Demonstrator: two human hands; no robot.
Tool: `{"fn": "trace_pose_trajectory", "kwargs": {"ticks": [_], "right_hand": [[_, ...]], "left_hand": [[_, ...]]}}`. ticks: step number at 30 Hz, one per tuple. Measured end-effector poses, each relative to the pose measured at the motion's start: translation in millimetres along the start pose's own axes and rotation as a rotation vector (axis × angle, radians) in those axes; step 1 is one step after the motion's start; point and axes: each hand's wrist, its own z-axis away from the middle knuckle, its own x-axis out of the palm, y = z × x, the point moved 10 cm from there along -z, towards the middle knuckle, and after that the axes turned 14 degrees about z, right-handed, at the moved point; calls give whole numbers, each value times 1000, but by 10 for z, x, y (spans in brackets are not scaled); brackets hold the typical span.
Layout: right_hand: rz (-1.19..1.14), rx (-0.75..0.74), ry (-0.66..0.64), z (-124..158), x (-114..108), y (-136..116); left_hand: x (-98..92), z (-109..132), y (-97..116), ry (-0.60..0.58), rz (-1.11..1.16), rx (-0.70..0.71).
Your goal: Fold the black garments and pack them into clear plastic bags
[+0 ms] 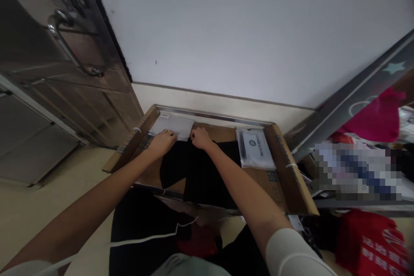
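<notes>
A piece of black cloth (210, 177), perhaps a garment, lies spread across a cardboard-lined surface (263, 181) in front of me. My left hand (164, 141), with a ring on one finger, is curled at the cloth's far left edge and seems to pinch it. My right hand (201, 139) is closed on the far edge near the middle, its fingertips partly hidden. Beyond my left hand lies a flat white packet (176, 126), close to the fingers. On the right side rests a clear-and-white printed bag (257, 148) with dark contents.
Raised cardboard sides (293, 172) flank the surface, with a white wall (226, 43) behind. A metal door with a handle (69, 49) stands at left. On the right are a loaded shelf (359, 205) and a red bag (375, 241). A white cable (145, 239) crosses my lap.
</notes>
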Motion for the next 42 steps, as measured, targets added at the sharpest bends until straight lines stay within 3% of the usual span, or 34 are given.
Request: {"fn": "trace_pose_trajectory", "kwargs": {"ticks": [5, 17, 23, 28, 32, 36, 42], "right_hand": [[-93, -46, -5, 27, -58, -28], [-278, -141, 7, 40, -148, -107], [-430, -172, 59, 47, -152, -50], [-510, -162, 104, 16, -112, 24], [-543, -165, 129, 4, -110, 35], [-555, -174, 140, 23, -139, 29], [-532, -143, 145, 32, -137, 50]], "left_hand": [[37, -65, -53, -49, 10, -56], [-21, -206, 69, -163, -43, -60], [-21, -202, -17, -161, 33, -109], [-131, -173, 28, -31, 77, -54], [-107, -151, 36, 15, 272, -25], [80, -146, -146, -29, 609, -126], [184, -129, -334, 31, 910, -223]]}}
